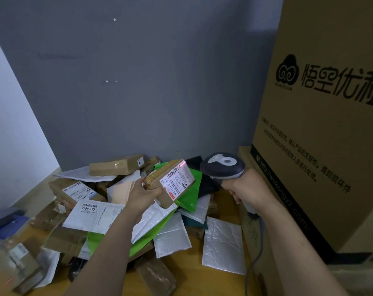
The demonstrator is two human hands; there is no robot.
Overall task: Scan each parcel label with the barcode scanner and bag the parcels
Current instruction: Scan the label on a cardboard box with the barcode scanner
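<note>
My left hand (141,194) grips a small brown cardboard parcel (157,182) from its left end and holds it tilted above the pile. Its white label (178,180) faces up and to the right. A red scan line falls on the label's upper edge. My right hand (245,186) grips the handle of a grey barcode scanner (222,165), whose head points left at the label from close by. A grey cable (256,253) hangs from the handle.
A heap of parcels (91,210) covers the wooden surface: brown boxes, white bubble mailers (222,245), green bags (189,195). A tall printed cardboard box (322,124) stands at the right. A grey wall rises behind, and a blue object (6,223) lies at the far left.
</note>
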